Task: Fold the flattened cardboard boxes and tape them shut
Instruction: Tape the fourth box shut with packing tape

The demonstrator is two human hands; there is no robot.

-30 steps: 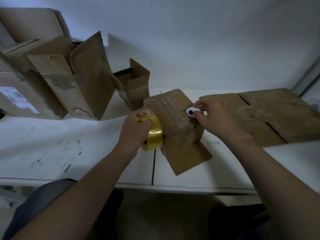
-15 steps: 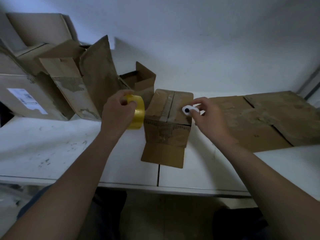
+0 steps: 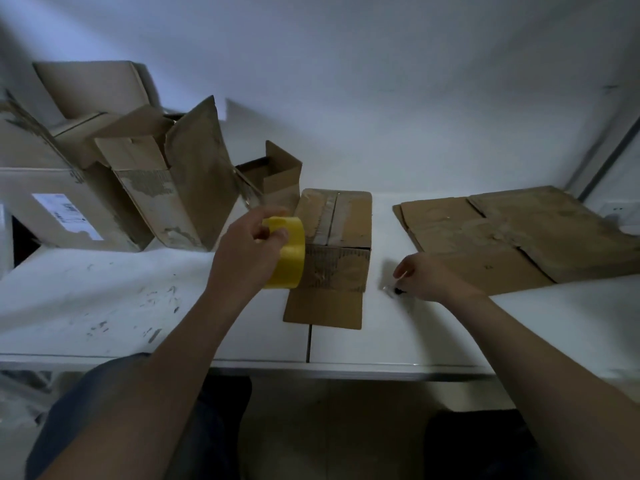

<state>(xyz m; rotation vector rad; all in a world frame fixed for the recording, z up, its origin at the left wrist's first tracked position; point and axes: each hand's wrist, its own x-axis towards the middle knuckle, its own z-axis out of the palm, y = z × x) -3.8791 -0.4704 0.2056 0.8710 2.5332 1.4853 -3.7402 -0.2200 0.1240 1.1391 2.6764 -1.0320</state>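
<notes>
White worktop (image 3: 104, 306) holds the small box (image 3: 337, 268) between both hands. Just beside it, the left hand (image 3: 247, 258) grips the yellow tape roll (image 3: 289, 258). The right hand (image 3: 427, 277) sits low by a little white thing (image 3: 390, 289); I cannot tell if it holds it. Past that hand lies flat cardboard (image 3: 519, 237).

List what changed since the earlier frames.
The right hand left the box top and dropped to the table beside it, bringing the small white tool down; whether its fingers still pinch it is unclear. The box, tilted a second ago, now sits square. Unchanged: the left hand grips the yellow tape roll at the box's left side.
</notes>
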